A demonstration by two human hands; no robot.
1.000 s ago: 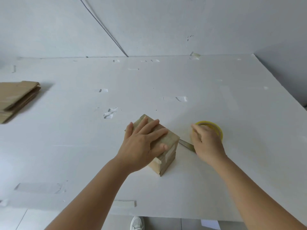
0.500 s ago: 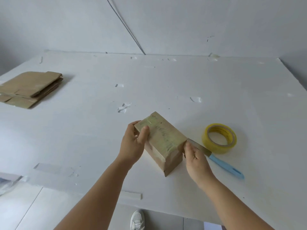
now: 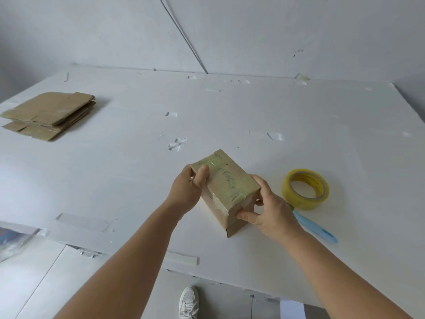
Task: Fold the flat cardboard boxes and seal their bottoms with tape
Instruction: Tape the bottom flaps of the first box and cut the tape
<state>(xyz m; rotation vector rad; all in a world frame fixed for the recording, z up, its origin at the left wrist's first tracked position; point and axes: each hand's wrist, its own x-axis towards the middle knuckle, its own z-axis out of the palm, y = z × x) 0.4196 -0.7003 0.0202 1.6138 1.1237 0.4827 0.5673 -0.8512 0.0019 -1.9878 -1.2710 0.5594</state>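
A small folded cardboard box [image 3: 226, 180] stands on the white table [image 3: 322, 139], its upward face covered by a strip of clear tape. My left hand [image 3: 187, 189] grips the box's far left end, thumb on top. My right hand [image 3: 268, 209] holds the near right end, thumb against the side, fingers round the corner. A yellow tape roll [image 3: 305, 188] lies flat just right of the box. A blue-handled cutter [image 3: 316, 229] lies beside my right wrist, its blade end hidden by the hand. A stack of flat cardboard boxes [image 3: 49, 115] lies at the far left.
Scraps of old clear tape [image 3: 177, 143] stick to the table surface in several spots. The table's near edge [image 3: 184, 261] runs just below my forearms, with floor and a white shoe [image 3: 188, 301] beneath. A plastic bag [image 3: 13, 242] shows at the lower left.
My left hand slid from flat on top of the box to gripping its far end. My right hand left the cutter and tape roll and took hold of the box's near right end.
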